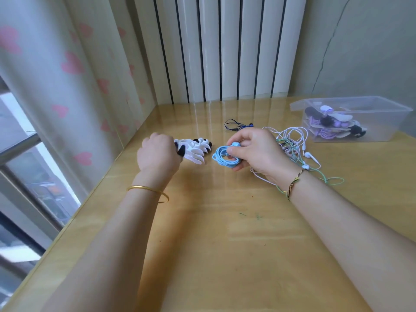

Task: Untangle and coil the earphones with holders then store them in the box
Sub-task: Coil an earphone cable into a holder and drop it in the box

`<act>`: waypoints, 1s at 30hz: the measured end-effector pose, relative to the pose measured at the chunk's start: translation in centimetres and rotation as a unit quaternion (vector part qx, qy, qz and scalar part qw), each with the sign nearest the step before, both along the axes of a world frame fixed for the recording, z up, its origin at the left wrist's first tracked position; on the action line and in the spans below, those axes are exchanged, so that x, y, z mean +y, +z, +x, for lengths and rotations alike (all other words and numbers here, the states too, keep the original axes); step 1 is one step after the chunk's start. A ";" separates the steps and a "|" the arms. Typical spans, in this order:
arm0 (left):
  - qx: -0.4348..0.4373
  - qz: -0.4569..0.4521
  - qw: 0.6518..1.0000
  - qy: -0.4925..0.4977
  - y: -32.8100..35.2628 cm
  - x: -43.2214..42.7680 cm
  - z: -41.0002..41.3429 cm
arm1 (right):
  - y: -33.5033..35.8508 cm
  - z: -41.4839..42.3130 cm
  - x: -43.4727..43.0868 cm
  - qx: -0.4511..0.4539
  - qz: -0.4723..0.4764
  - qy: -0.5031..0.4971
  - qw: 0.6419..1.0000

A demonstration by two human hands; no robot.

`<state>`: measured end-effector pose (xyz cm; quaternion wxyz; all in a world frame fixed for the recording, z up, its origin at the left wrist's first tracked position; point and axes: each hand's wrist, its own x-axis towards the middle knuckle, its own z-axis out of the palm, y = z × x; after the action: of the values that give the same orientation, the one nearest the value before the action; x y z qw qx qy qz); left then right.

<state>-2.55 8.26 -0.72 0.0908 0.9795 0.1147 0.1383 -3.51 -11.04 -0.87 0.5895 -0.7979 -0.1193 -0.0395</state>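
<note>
Seen from above, across a glossy yellow wooden counter [225, 244]; two bare forearms reaching forward. Right hand [254, 152] pinching a coiled light-blue earphone cable [221, 157] between thumb and fingers, just above the counter near its middle. Left hand [157, 154], gold bangle [148, 190] at the wrist, curled closed over one end of a small pile of white and black plastic cable holders [195, 148] lying on the counter just left of the blue coil. Behind the right hand, a loose tangle of white, pink and green earphone cables [295, 140] spread on the counter; farther back, a thin dark-blue earphone cable [236, 126] lying apart. At far right, a clear plastic storage box [351, 118], open, holding several coiled purple and black earphones on holders [331, 124]. Braided thread bracelet [292, 184] on the right wrist.
</note>
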 end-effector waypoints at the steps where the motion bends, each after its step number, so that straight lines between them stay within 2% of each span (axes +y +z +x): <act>1: -0.004 -0.044 0.999 -0.026 0.9 -0.3 -0.3 | 0.3 -0.2 -0.1 0.004 0.019 0.005 1.000; 3: 0.009 -0.185 0.977 -0.103 2.4 -1.6 -1.2 | 0.9 -0.7 -0.7 0.018 0.077 0.005 0.997; 5: 0.054 -0.341 0.924 -0.164 3.0 -3.3 -2.2 | 1.3 -1.2 -1.8 0.034 0.130 -0.003 0.991; 6: 0.076 -0.372 0.908 -0.176 2.7 -4.3 -2.4 | 1.4 -1.4 -2.4 0.038 0.145 -0.007 0.989; 10: 0.115 -0.250 0.941 -0.197 0.1 -8.2 -2.5 | 1.0 -2.5 -5.1 0.034 0.143 -0.025 0.989; 15: 0.163 -0.201 0.948 -0.188 -0.5 -9.4 -2.6 | -0.1 -3.5 -6.8 0.033 0.160 -0.030 0.986; 17: 0.185 -0.192 0.942 -0.206 0.2 -8.9 -2.8 | -0.3 -3.5 -6.9 0.032 0.164 -0.029 0.985; 20: 0.230 -0.242 0.913 -0.236 0.9 -8.0 -3.2 | -0.3 -3.3 -6.9 0.031 0.173 -0.025 0.984; 27: 0.296 -0.100 0.909 -0.278 1.1 -7.7 -3.2 | -0.8 -3.1 -7.0 0.037 0.164 -0.023 0.986; 30: 0.276 -0.029 0.918 -0.283 0.8 -8.1 -3.2 | -0.8 -3.0 -7.1 0.038 0.169 -0.022 0.985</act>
<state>-5.77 0.11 0.12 0.1191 0.9673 -0.1428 -0.1723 -6.54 -18.16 -1.69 0.7191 -0.6901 -0.0704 -0.0418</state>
